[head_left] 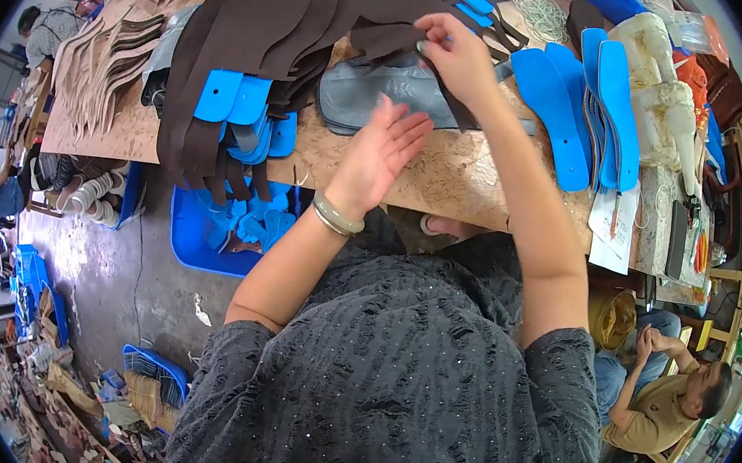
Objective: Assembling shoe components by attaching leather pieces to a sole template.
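My left hand (385, 150) is raised over the near part of the table, palm up with its fingers stretched out, holding nothing. Below its fingertips lies a stack of grey, shiny, sole-shaped sheets (375, 94). My right hand (461, 57) reaches over the far side of that stack, its fingers curled toward the thumb. A dark brown strip (456, 110) runs down from under that hand across the grey sheets. Whether the fingers grip it is hidden. Dark brown sole-shaped pieces (271, 17) overlap in a fanned pile to the left, some with blue heel ends (219, 96).
Blue insoles (550, 115) lean at the right beside pale foot-shaped forms (657, 89). Beige cut pieces (106, 63) pile up at far left. Below the wooden table (491, 185) stands a blue bin (186, 245) of blue scraps. Another person (663, 394) sits at the lower right.
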### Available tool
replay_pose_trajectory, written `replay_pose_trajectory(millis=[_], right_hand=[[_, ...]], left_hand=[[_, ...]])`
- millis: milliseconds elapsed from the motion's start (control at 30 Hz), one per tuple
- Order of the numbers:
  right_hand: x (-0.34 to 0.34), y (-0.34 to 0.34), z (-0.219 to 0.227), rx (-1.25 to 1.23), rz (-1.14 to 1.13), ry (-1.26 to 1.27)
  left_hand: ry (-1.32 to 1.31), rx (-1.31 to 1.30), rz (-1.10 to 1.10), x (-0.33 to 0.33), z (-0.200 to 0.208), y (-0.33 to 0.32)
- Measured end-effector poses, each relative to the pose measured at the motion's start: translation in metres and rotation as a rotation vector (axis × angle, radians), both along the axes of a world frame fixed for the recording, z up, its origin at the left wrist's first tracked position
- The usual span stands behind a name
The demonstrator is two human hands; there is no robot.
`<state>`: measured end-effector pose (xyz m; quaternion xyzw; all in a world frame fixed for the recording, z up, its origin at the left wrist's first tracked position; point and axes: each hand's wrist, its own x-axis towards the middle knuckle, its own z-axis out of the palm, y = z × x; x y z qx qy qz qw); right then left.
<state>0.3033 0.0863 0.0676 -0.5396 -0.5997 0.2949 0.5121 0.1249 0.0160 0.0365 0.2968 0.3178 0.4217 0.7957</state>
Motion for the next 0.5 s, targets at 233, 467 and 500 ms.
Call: replay_pose_trajectory(millis=[233, 467, 500], right_hand=[[0.029, -0.153, 0.029, -0.44, 0.22, 0.375], [0.026, -0.181, 0.03, -0.061, -0.222, -0.18], [0.018, -0.175, 0.032, -0.137, -0.208, 0.054]], left_hand=[[-0.332, -0.026, 0.062, 0.009, 0.014, 0.012], [-0.014, 0.305, -0.151, 0.04, 0.024, -0.031], [0.048, 0.394, -0.2, 0.042, 0.022, -0.035]])
